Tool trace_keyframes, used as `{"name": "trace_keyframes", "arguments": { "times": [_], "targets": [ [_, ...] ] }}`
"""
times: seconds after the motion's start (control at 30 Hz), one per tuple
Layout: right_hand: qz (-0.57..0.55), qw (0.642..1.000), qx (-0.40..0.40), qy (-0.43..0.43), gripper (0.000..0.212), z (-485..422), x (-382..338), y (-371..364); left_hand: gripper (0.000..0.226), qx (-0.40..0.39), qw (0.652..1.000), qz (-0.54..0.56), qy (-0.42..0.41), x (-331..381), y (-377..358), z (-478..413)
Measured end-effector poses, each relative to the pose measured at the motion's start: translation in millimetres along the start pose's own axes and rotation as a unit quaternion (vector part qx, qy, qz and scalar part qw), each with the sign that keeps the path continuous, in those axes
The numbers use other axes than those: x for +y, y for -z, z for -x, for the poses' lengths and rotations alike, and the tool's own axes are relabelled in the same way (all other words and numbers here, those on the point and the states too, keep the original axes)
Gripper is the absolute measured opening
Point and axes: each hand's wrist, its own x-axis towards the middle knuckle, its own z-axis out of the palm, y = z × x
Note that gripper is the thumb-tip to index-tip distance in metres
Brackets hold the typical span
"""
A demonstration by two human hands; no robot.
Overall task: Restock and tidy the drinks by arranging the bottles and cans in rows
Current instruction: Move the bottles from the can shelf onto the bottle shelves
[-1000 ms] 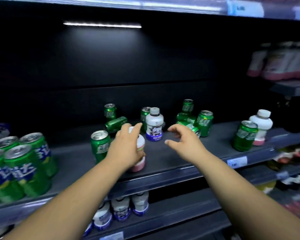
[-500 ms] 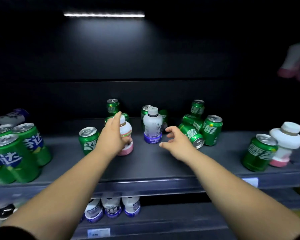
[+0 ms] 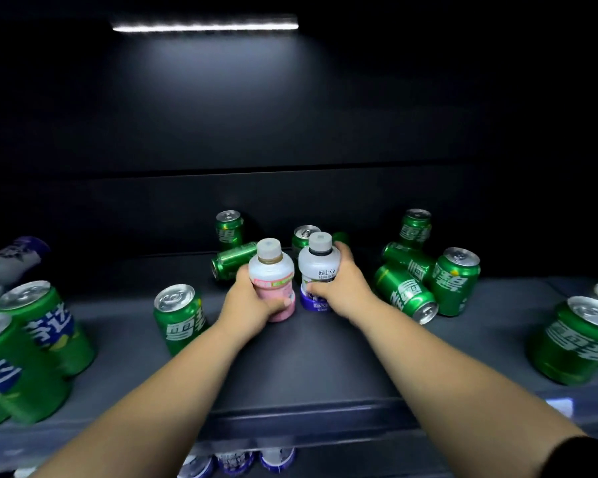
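Dark grey shelf point(image 3: 308, 367), black back wall, one light strip point(image 3: 204, 25) up top. Both hands are mid-shelf, side by side, and each is wrapped round a small bottle. The left hand point(image 3: 247, 305) grips the pink bottle point(image 3: 271, 270) low on its body, and the right hand point(image 3: 339, 288) grips the purple bottle point(image 3: 316, 263) from its right side. Both bottles are upright and pretty much touching, around the middle of the shelf.

Near the back edge there's a tipped can point(image 3: 233, 258) lying on its side. A lone upright can point(image 3: 180, 319) sits just left of the left hand. To the right is a messy can pile point(image 3: 425, 281), some of it knocked over. Blue-label cans point(image 3: 45, 326) crowd the left edge, and an edge can point(image 3: 573, 339) stands at the right edge.
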Motion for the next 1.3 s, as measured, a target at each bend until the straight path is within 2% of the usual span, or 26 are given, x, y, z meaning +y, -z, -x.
{"name": "trace_keyframes", "arguments": {
  "times": [0.17,0.33,0.53,0.73,0.93,1.13,1.3],
  "targets": [
    [-0.012,1.000,0.002,-0.004,0.082,0.3,8.0,1.9,0.082,-0.021,0.999,0.032,0.004,-8.7,-9.9,-13.1],
    [-0.003,1.000,0.006,0.001,0.092,21.2,14.1,14.7,0.080,-0.030,0.999,0.018,0.010,-11.7,-9.6,-11.2],
    [-0.017,0.999,0.012,0.032,0.067,55.3,0.7,53.6,0.062,0.014,1.000,0.008,-0.021,22.1,-10.1,21.2],
    [-0.072,0.987,0.026,0.139,0.059,87.1,-73.3,137.4,0.048,0.082,0.990,0.001,-0.114,126.9,4.3,73.9],
    [-0.100,0.965,0.009,0.242,0.050,125.5,-154.1,199.9,0.060,0.148,0.971,0.072,-0.175,217.8,28.5,128.6],
    [-0.114,0.950,-0.015,0.291,0.050,151.8,-203.8,205.0,0.063,0.183,0.957,0.114,-0.194,255.3,62.5,168.1],
    [-0.097,0.943,-0.012,0.317,0.061,155.5,-249.1,185.2,0.056,0.186,0.956,0.104,-0.201,266.2,106.0,179.0]
  ]
}}
